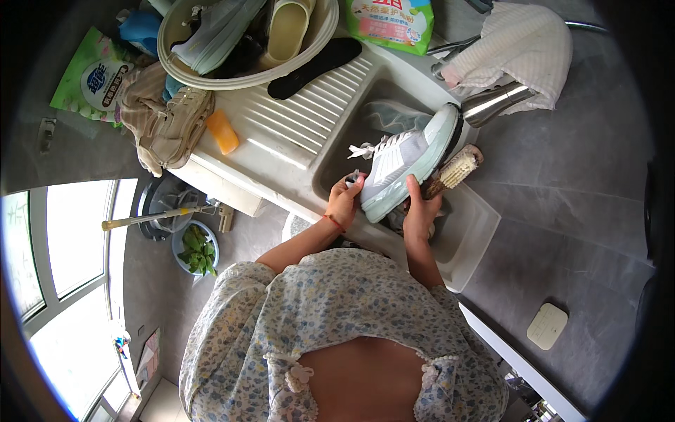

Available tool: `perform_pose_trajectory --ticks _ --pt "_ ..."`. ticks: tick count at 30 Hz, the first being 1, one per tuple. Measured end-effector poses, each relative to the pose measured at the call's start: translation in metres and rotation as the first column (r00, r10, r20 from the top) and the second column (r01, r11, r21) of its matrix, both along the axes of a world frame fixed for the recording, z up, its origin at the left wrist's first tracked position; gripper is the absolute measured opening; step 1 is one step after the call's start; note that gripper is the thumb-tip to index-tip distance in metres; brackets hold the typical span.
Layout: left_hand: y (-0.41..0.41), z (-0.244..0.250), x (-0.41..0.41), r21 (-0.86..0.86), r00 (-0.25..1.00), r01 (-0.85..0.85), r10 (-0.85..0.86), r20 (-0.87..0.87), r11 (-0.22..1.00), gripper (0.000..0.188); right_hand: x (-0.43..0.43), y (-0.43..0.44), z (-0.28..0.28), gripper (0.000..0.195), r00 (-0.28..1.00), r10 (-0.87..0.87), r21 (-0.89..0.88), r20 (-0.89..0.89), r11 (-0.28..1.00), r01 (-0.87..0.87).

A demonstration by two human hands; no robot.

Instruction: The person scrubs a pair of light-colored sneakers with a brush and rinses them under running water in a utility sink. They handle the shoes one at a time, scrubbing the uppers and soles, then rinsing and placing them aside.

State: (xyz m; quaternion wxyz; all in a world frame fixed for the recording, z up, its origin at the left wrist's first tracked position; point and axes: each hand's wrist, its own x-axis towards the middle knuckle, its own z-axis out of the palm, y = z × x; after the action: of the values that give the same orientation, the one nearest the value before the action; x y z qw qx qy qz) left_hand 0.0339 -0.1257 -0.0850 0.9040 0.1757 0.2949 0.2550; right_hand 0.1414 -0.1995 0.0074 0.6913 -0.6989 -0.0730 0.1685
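A pale grey and mint sneaker [406,158] with white laces is held tilted over the basin of a laundry sink [348,126], its toe pointing up and right. My left hand [345,198] grips the sneaker's heel at the collar. With my right hand [422,211] I hold a scrub brush [457,168], bristles showing, while my thumb presses the sneaker's sole side. My right fingers are partly hidden behind the brush handle and shoe. Clear water or a filmy bag, I cannot tell which, shows in the basin behind the toe.
On the ribbed washboard lie a black insole [316,66] and a cream tub [248,82] of shoes. An orange soap bar [222,132] sits beside a beige sneaker [182,126]. A cloth-draped faucet [493,103] overhangs the sink's right side. Detergent bags [390,24] stand behind.
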Motion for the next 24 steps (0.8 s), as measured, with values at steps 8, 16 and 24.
perform_pose_trajectory --ticks 8,16,24 --pt "0.01 -0.021 0.02 0.249 0.899 0.094 0.025 -0.436 0.964 0.025 -0.016 0.002 0.017 0.05 0.995 -0.084 -0.008 -0.059 0.996 0.084" --pt "0.011 -0.003 0.023 -0.238 0.879 0.388 -0.435 -0.196 0.89 0.043 0.007 -0.035 -0.003 0.056 0.998 -0.035 -0.098 0.045 0.994 0.039" --pt "0.025 0.056 -0.011 0.368 0.903 0.382 -0.427 0.048 0.848 0.03 0.043 -0.082 -0.048 0.063 0.936 -0.014 0.329 -0.352 0.934 0.137"
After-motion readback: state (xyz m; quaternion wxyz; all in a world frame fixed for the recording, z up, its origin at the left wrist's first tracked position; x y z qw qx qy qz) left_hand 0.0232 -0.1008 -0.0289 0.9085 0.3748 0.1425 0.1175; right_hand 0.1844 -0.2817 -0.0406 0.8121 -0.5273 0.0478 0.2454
